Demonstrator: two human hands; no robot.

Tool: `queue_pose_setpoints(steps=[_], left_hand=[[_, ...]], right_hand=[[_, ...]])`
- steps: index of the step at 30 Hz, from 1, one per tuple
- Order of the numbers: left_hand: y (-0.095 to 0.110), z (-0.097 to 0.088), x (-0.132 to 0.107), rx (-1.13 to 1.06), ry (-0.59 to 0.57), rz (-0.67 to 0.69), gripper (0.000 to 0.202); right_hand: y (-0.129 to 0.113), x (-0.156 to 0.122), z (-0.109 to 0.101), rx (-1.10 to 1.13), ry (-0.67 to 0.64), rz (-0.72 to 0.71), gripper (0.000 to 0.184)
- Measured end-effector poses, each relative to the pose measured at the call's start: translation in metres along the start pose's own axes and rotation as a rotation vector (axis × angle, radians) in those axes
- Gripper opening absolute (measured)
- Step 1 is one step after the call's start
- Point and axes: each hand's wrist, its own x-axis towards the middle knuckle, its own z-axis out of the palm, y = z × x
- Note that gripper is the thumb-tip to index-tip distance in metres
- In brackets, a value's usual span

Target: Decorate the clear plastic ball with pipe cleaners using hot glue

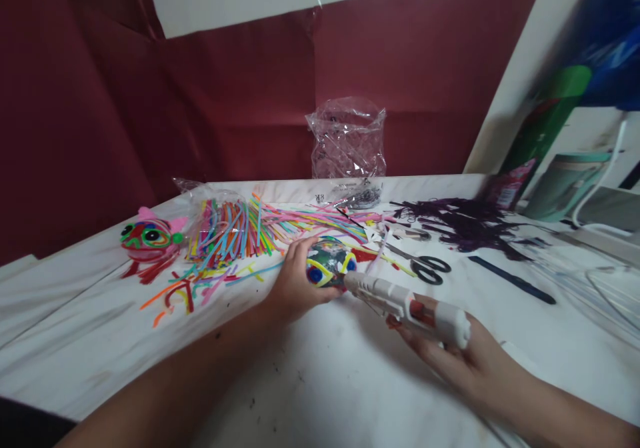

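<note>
My left hand [295, 278] grips a dark, rounded craft figure [327, 255] with blue eyes outlined in yellow, in the middle of the table. In my right hand [450, 348] is a white glue gun [395, 298]; its fingers wrap round the handle. The gun's nozzle points at the figure's front, between the eyes; whether it touches cannot be made out. Short cut pieces of coloured pipe cleaner [187, 295] lie left of my left hand. Behind the figure are many long coloured pipe cleaners [240, 228], partly in a clear bag.
A pink craft figure [150, 238] stands at the left. Black-handled scissors [427, 268], a dark blue slim tool [513, 280] and dark purple strands [460, 221] lie at right. A clear plastic bag [347, 141] stands at the back. A green container [567, 185] is far right.
</note>
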Motion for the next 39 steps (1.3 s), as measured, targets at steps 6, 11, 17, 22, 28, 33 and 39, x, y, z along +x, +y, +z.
queue_pose_setpoints(steps=[6, 11, 17, 22, 28, 33, 39], left_hand=[[-0.001, -0.001, 0.000, -0.020, -0.005, -0.060, 0.085], [0.000, -0.002, 0.002, -0.053, 0.001, -0.100, 0.084], [0.001, -0.002, 0.001, -0.069, 0.013, -0.112, 0.083], [0.000, -0.002, 0.000, -0.064, 0.011, -0.126, 0.084], [-0.002, -0.001, 0.000, -0.037, 0.010, -0.076, 0.085], [-0.001, -0.001, 0.000, -0.052, 0.004, -0.091, 0.085], [-0.003, -0.001, 0.000, -0.098, 0.006, -0.138, 0.085]], right_hand=[[0.000, 0.002, -0.001, -0.035, -0.061, -0.014, 0.016], [-0.001, 0.002, 0.000, -0.012, -0.077, -0.014, 0.015], [-0.004, 0.000, 0.001, 0.039, 0.061, 0.033, 0.013], [-0.002, 0.002, -0.002, 0.014, 0.059, -0.008, 0.016], [0.001, 0.002, 0.001, 0.026, -0.036, -0.006, 0.014], [0.002, 0.003, 0.000, 0.044, -0.051, -0.034, 0.014], [0.007, 0.003, 0.000, 0.072, -0.038, -0.006, 0.015]])
